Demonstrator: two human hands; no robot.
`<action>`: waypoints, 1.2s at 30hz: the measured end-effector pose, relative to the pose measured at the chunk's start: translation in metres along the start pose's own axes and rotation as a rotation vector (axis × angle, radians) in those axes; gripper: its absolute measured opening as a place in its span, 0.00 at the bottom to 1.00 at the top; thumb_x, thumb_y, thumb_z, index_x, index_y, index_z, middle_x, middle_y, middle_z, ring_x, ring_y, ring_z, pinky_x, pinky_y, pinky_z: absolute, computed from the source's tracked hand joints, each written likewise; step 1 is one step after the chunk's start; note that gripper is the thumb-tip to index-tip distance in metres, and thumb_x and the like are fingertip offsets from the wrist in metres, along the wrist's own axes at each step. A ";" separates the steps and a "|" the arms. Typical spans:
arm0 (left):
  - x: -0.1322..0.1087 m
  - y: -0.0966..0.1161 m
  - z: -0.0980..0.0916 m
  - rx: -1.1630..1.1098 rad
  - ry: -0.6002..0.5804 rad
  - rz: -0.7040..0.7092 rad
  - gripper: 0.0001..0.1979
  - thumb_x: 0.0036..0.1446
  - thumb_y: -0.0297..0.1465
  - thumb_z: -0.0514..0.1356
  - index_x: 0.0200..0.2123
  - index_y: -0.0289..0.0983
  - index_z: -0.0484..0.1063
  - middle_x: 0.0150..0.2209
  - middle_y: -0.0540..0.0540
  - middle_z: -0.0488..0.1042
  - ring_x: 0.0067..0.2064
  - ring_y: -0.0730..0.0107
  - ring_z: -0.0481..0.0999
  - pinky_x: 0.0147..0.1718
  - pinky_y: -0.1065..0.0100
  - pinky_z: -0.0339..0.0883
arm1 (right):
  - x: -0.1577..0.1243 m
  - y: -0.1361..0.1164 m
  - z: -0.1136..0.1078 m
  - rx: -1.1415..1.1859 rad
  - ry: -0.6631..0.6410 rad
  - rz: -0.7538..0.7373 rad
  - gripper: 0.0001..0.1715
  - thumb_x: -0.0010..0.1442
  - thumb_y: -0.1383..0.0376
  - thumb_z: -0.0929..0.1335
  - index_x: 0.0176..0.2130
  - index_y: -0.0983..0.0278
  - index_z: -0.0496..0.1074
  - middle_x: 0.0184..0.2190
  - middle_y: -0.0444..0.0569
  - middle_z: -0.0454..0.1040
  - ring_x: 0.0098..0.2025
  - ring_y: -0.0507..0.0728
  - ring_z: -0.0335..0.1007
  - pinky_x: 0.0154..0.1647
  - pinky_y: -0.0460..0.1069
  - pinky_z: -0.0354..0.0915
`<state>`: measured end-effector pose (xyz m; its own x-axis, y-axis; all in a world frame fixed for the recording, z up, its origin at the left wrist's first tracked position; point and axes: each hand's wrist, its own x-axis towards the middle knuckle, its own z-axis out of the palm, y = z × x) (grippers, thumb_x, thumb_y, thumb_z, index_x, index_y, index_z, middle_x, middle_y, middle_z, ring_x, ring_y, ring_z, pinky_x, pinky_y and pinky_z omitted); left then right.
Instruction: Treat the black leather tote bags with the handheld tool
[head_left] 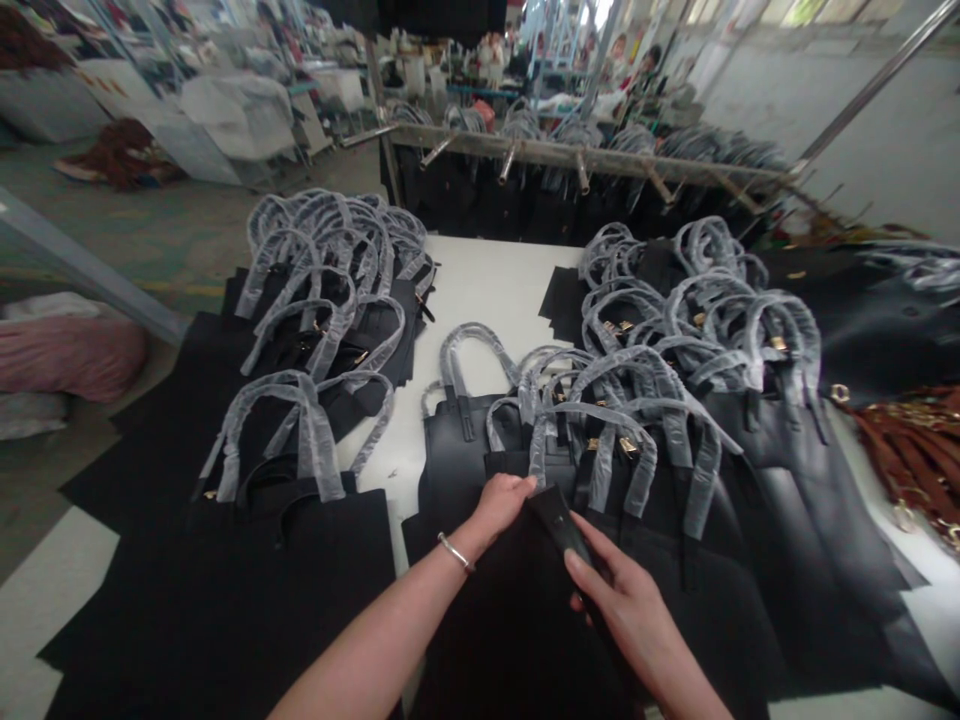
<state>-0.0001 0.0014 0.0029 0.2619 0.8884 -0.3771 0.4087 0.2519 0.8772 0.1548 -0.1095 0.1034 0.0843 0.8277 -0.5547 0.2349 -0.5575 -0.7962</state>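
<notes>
Near the middle front, my left hand (504, 508) is closed in a pinch at the top edge of a black bag (495, 620), beside the foot of a plastic-wrapped handle (538, 455). Its fingertips meet the upper end of a wide black leather strap (556, 522). From the right, my right hand (622, 595) grips that strap, thumb on top and fingers curled beneath. A small mark or slot shows on the strap's face. Dark material hides the strap's lower end. Beyond my hands lies another black bag (457, 450) with a wrapped handle standing up.
Black bags with wrapped handles overlap in stacks at left (300, 550) and right (772, 440) on the white table (487, 285). Brown straps with metal fittings (919, 450) lie at far right. Behind the table stands a metal rack (540, 150) with protruding pegs.
</notes>
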 end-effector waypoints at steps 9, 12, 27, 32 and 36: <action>-0.042 -0.025 -0.051 -0.335 0.056 -0.068 0.24 0.40 0.30 0.65 0.45 0.33 0.70 0.31 0.49 0.73 0.31 0.71 0.71 0.33 0.70 0.63 | -0.011 0.013 -0.012 -0.024 -0.098 0.052 0.43 0.57 0.48 0.66 0.64 0.63 0.57 0.22 0.41 0.68 0.25 0.54 0.67 0.23 0.45 0.62; -0.055 -0.028 -0.043 -0.580 0.132 -0.084 0.22 0.39 0.29 0.67 0.42 0.33 0.70 0.29 0.50 0.72 0.30 0.72 0.72 0.33 0.71 0.64 | -0.012 0.005 -0.003 -0.028 -0.140 0.037 0.43 0.56 0.49 0.67 0.64 0.64 0.57 0.22 0.41 0.68 0.25 0.54 0.67 0.24 0.45 0.63; -0.077 -0.003 -0.016 -0.746 0.033 0.066 0.13 0.51 0.32 0.64 0.40 0.32 0.78 0.36 0.42 0.79 0.39 0.64 0.76 0.43 0.65 0.66 | 0.005 -0.018 0.018 0.091 -0.220 -0.029 0.37 0.57 0.52 0.67 0.62 0.61 0.61 0.27 0.42 0.70 0.23 0.52 0.68 0.21 0.45 0.62; -0.063 -0.023 -0.030 -0.362 0.265 0.025 0.13 0.55 0.31 0.59 0.43 0.33 0.72 0.30 0.47 0.75 0.33 0.67 0.75 0.35 0.68 0.66 | 0.018 -0.017 0.026 0.010 -0.049 -0.076 0.37 0.57 0.51 0.67 0.62 0.61 0.62 0.28 0.43 0.73 0.24 0.53 0.70 0.21 0.45 0.64; -0.050 -0.036 -0.052 0.265 0.404 0.109 0.04 0.55 0.26 0.58 0.36 0.36 0.69 0.29 0.50 0.70 0.32 0.70 0.71 0.35 0.69 0.63 | 0.024 -0.009 0.026 -0.037 -0.089 -0.059 0.36 0.57 0.51 0.67 0.61 0.61 0.62 0.31 0.45 0.76 0.23 0.53 0.70 0.21 0.45 0.64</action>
<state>-0.0735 -0.0324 0.0062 -0.0227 0.9951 -0.0957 0.6201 0.0891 0.7795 0.1295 -0.0866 0.0914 -0.0166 0.8494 -0.5274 0.2722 -0.5037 -0.8198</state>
